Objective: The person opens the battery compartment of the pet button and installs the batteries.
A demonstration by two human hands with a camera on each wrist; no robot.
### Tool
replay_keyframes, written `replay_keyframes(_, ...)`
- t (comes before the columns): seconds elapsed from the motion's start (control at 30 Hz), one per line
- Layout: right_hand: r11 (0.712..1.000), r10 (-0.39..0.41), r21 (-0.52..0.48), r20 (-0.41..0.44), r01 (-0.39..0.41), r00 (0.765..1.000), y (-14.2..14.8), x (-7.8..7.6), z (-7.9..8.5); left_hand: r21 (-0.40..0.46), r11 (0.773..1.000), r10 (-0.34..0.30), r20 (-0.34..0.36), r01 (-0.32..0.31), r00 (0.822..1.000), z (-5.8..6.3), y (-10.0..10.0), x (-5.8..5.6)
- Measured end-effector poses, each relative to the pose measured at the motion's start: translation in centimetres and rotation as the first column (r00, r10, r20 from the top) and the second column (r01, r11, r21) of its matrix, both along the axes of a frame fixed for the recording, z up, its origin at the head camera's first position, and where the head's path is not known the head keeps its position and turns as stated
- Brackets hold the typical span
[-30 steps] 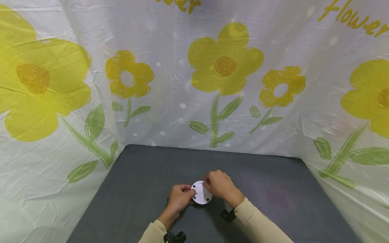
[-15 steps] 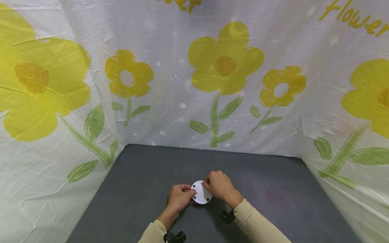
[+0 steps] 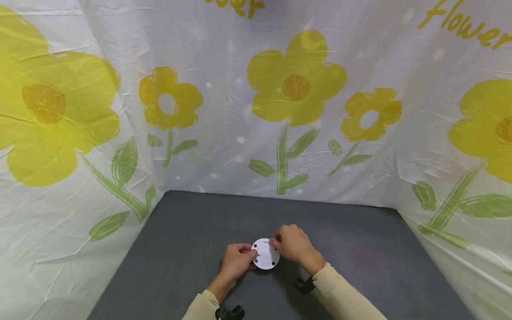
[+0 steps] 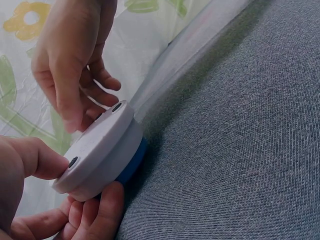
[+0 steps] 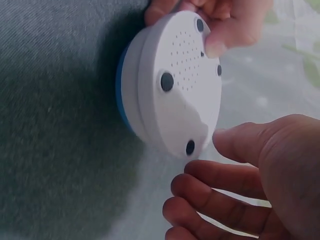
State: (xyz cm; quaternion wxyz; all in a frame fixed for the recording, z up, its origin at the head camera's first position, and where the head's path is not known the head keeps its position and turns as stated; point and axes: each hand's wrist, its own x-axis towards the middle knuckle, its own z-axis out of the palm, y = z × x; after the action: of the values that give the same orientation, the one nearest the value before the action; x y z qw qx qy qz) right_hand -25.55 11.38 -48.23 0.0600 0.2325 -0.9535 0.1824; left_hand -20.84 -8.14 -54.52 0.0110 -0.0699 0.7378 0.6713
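Observation:
A round white device (image 3: 265, 258) with a perforated speaker patch and several black rubber feet is held tilted just above the table. Its underside faces up, and a blue band (image 4: 132, 162) runs along the opposite side. My left hand (image 3: 236, 261) grips the left edge, thumb on the white face and fingers beneath. At the far right edge is my right hand (image 3: 295, 243), its thumb close to the rim. In the right wrist view, that hand's fingers (image 5: 220, 175) are loosely bent beside the rim, with nothing visible between them; whether the thumb touches is unclear.
A dark grey cloth-covered table (image 3: 192, 231) lies below. White curtains (image 3: 224, 146) printed with yellow flowers enclose it at the back and both sides. Black camera mounts (image 3: 230, 312) sit on both wrists.
My right hand has shifted slightly right, its thumb coming off the device's face towards the rim. A thin reddish mark now shows there. The left hand and the device stay in place.

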Motion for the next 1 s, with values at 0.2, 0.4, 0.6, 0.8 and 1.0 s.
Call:
replay_keyframes(0.2, 1.0, -0.019, 0.001, 0.03, 0.019, 0.999, 1.3, 0.1, 0.1, 0.012, 1.0, -0.001, 0.0, 0.001, 1.0, -0.1, 0.0, -0.1)
replay_keyframes(0.4, 1.0, -0.006, -0.007, 0.057, 0.006, 0.998, 2.3, 0.2, -0.4, 0.001, 1.0, 0.004, 0.009, -0.004, 1.0, -0.2, 0.0, -0.2)
replay_keyframes(0.6, 0.997, 0.057, -0.064, 0.138, -0.049, 0.989, 2.6, 0.6, -0.8, -0.003, 1.0, 0.003, 0.012, -0.003, 1.0, -0.1, 0.0, -0.2)
replay_keyframes(0.8, 0.982, 0.148, -0.145, 0.18, -0.123, 0.973, 2.8, 0.5, -2.1, 0.003, 1.0, -0.001, 0.014, 0.0, 1.0, -0.1, 0.0, -0.1)
replay_keyframes(1.0, 0.946, 0.247, -0.254, 0.173, -0.199, 0.954, 3.4, -0.1, -5.2, 0.001, 1.0, -0.001, 0.013, 0.001, 1.0, -0.2, 0.0, -0.1)
